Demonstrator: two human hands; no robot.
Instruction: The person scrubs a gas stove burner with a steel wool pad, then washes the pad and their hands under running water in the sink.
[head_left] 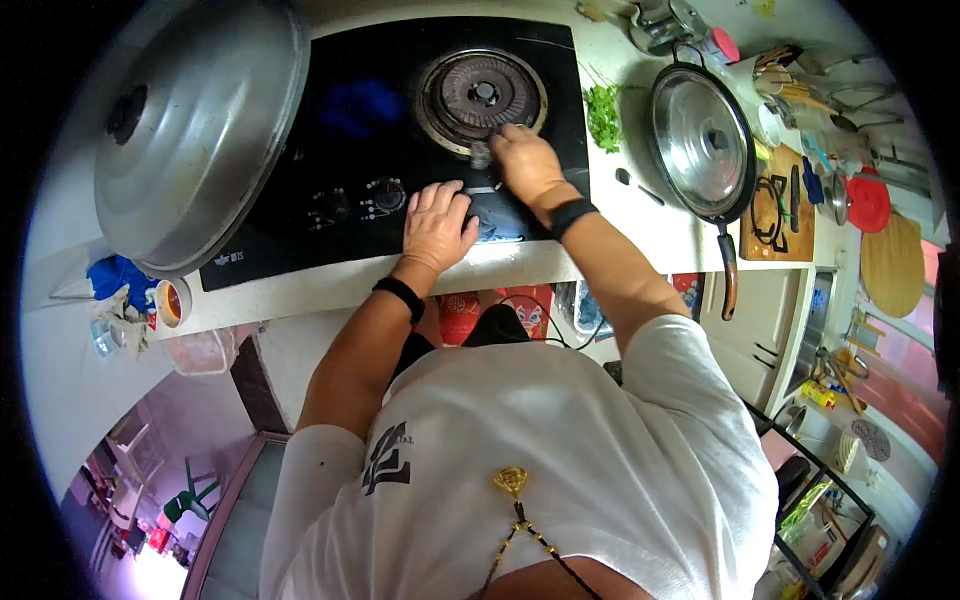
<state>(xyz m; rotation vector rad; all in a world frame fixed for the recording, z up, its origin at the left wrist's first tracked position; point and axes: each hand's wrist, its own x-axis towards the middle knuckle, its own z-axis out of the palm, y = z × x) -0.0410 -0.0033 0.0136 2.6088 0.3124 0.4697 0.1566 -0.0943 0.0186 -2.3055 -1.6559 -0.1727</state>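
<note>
My right hand (527, 168) is closed on a small grey, rough-looking steel wool scrubber (481, 155). It presses the scrubber near the front rim of the round gas burner (484, 92), which has no pot support on it. Fingers stretched out, my left hand (437, 222) lies flat on the front part of the black glass cooktop (350, 130), just right of the control knob (386, 195). A wet-looking, bluish shiny patch shows on the glass between my hands.
A large domed metal lid (200, 130) covers the cooktop's left side. To the right are green herbs (603, 117), a frying pan with a glass lid (700, 140), and a wooden board (785, 215) bearing a black pot support. A small bowl (173, 302) stands by the left front edge.
</note>
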